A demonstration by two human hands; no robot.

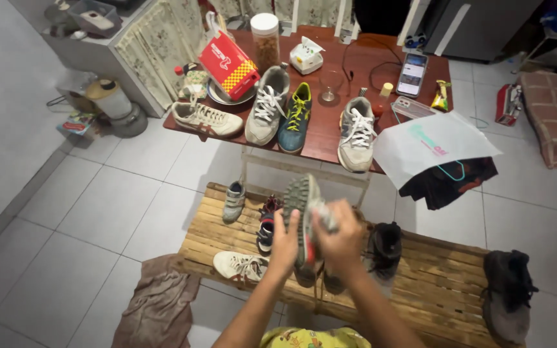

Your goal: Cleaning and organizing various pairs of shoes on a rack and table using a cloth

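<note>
step: wiping sole, judged | left hand (285, 248) grip clamped on shoe (305, 219), held above slatted bench (433, 283) | right hand (340, 241) grip closed on cloth (325, 216) against sole | next: likely needs shoe turned to reach unwiped parts

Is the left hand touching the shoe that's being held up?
Touching. The head view shows the left hand wrapped against the sole side of the upturned shoe, with no gap, while the right hand presses a cloth on it.

A rough bamboo-slat bench (420, 270) stands on glossy white floor tiles (98, 219). The table (320, 129) behind is polished reddish wood. The held shoe (304, 212) shows a studded rubber sole. A white bag (430, 145) looks like matt cloth; a rag (159, 306) like worn fabric.
</note>
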